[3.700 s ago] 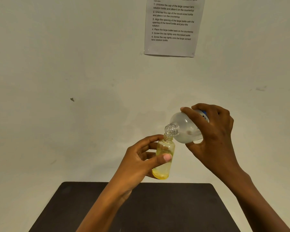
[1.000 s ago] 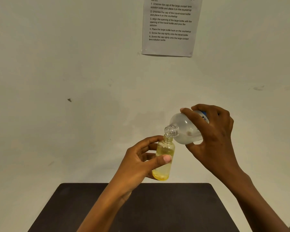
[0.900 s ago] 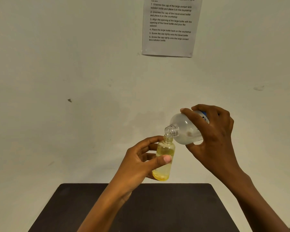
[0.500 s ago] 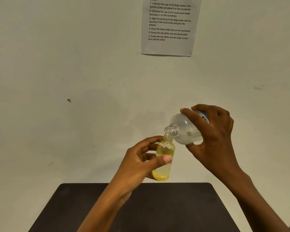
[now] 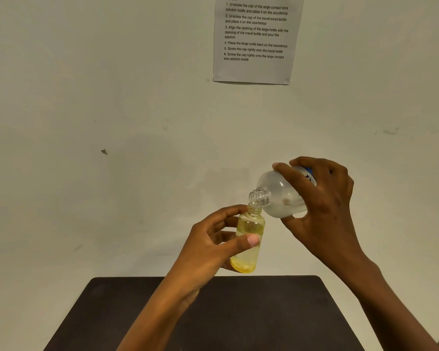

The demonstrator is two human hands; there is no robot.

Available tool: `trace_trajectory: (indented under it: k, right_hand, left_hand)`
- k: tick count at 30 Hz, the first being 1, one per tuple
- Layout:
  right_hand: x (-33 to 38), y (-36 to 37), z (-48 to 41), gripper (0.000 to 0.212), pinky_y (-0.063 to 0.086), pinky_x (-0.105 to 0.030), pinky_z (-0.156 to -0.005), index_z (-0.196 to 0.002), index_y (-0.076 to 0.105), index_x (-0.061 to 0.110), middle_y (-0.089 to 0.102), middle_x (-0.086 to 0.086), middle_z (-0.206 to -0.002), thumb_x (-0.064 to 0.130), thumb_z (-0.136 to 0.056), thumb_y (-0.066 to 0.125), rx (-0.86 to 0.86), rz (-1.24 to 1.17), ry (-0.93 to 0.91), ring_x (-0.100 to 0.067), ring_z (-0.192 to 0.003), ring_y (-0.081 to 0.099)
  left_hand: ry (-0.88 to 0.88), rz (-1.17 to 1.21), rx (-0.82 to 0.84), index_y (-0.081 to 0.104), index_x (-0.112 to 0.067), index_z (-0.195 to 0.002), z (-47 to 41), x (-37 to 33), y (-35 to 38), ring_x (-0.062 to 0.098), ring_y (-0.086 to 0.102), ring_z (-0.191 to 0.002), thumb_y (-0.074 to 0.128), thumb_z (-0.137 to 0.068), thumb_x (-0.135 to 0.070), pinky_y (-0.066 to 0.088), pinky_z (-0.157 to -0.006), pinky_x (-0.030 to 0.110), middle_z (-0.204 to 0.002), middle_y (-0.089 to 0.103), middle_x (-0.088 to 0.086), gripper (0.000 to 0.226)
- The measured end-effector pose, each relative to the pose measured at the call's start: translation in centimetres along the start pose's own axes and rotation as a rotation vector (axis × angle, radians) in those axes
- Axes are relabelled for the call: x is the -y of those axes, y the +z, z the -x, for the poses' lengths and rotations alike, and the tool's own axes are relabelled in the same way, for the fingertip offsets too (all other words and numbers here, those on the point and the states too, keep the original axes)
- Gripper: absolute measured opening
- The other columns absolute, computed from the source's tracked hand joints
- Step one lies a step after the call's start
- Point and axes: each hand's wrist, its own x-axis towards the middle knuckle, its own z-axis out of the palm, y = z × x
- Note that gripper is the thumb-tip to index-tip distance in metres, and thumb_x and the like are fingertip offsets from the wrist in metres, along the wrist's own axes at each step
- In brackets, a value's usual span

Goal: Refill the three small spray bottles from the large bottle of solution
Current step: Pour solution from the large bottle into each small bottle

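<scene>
Mid-frame, your left hand [image 5: 208, 249] pinches the small yellow bottle [image 5: 249, 245], uncapped and upright, pale liquid inside. Your right hand [image 5: 319, 206] grips the large clear bottle [image 5: 279, 196], tipped so its mouth touches the small neck, over the dark table [image 5: 264, 312].

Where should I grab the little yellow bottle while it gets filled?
Grip the little yellow bottle round its middle, probably from the left, as the left hand does: thumb in front, fingers behind. It is nearly upright with its open neck on top, and the big bottle tips in from the right, so keep the top free.
</scene>
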Motion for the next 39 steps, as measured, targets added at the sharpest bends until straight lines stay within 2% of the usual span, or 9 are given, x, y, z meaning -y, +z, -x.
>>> trace_trajectory:
  k: [20,39]
  right_hand:
    - [-0.04,-0.08,-0.09,0.082,0.031,-0.041,-0.090,-0.124,0.045,0.027,0.053,-0.013,-0.120,0.013,-0.055,0.086,-0.004,0.006,-0.006,-0.029,-0.115,0.033]
    - [-0.02,0.00,-0.21,0.082,0.031,-0.042,-0.090,-0.125,0.044,0.029,0.052,-0.012,-0.121,0.012,-0.055,0.085,0.003,0.004,0.000,-0.029,-0.116,0.033]
  left_hand:
    - [0.004,0.007,0.001,0.059,-0.042,-0.101,-0.08,-0.04,0.02,0.020,0.066,-0.096,0.070,-0.057,-0.035,0.058,-0.063,0.029,-0.106,0.065,-0.008,0.046]
    - [0.004,0.017,0.000,0.061,-0.040,-0.101,-0.11,-0.05,-0.09,0.020,0.066,-0.096,0.071,-0.057,-0.034,0.059,-0.065,0.033,-0.108,0.066,-0.006,0.045]
